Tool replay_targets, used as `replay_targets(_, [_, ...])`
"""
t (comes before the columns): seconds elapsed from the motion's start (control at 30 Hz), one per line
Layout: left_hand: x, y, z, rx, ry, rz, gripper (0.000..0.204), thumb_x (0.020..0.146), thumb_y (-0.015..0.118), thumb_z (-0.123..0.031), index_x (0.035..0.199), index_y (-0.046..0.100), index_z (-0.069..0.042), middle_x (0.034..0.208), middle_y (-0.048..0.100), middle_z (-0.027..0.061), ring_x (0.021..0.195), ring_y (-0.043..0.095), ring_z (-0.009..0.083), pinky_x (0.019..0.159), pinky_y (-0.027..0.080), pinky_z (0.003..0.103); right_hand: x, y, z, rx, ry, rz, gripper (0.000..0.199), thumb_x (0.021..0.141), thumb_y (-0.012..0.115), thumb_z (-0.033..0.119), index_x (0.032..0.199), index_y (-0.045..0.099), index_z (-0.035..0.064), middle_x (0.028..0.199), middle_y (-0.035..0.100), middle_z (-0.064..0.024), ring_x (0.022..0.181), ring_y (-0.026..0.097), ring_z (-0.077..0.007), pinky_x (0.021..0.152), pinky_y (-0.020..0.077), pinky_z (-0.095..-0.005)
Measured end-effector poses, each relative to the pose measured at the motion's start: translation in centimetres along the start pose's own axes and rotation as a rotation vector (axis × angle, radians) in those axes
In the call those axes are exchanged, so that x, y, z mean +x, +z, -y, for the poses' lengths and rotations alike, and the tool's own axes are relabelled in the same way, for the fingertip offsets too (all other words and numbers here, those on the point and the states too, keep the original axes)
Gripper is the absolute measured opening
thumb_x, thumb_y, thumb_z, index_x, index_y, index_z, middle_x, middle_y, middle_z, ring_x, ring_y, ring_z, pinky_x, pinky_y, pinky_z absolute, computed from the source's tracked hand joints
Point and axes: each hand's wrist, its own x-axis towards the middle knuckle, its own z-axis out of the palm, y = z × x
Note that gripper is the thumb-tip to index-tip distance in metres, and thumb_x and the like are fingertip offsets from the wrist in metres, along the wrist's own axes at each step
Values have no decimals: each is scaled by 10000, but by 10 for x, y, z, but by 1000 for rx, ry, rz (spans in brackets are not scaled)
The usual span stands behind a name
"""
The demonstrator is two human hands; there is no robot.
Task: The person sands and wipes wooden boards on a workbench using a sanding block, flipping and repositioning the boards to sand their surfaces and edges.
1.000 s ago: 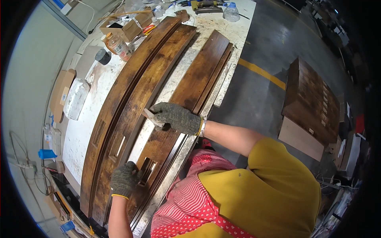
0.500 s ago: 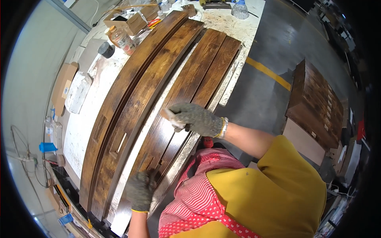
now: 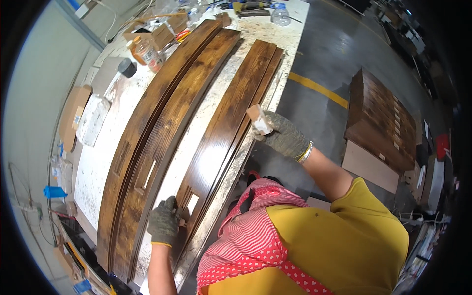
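Note:
Two long brown-stained wooden boards lie together at the near side of the white worktable (image 3: 125,103). My left hand (image 3: 163,221), in a dark grey knit glove, is closed on the left edge of the upper wooden board (image 3: 221,125), beside its slot. The second board (image 3: 269,73) shows only as a narrow strip along the right. My gloved right hand (image 3: 285,136) pinches a small tan-and-white pad (image 3: 259,119) just above the boards' right edge; whether it touches them I cannot tell. The fingertips under the pad are hidden.
Two more slotted brown boards (image 3: 184,81) lie to the left. Beyond them stand a dark cup (image 3: 127,68), a bottle (image 3: 147,53) and a cardboard box (image 3: 157,37). A clear jug (image 3: 280,14) stands at the far end. A stack of brown panels (image 3: 381,118) rests on the right.
My right hand has moved right with the pad, from the board's face to its edge. My left hand has shifted to the board's left edge. The upper board now overlaps the second, uncovering its slot.

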Motion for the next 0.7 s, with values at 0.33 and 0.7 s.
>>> replay_targets(0.33, [-5,-14,-16,-44,-60,-6,335,849,676,-288,1134,634,-117,979,669,169,878,646,372,749,512,473,-1,-93,142,157,-149,8,498,910,672,236,1305,477,2,1148,577,-188,1043,608,-274,890,551,-378])
replay_targets(0.7, [158,-74,-165,-139,30,-226,377,852,682,-227,1184,625,-56,1059,669,207,919,648,388,796,517,447,137,-177,289,-459,-73,50,441,935,628,244,1294,535,6,1076,620,-75,961,618,-167,808,520,-298])
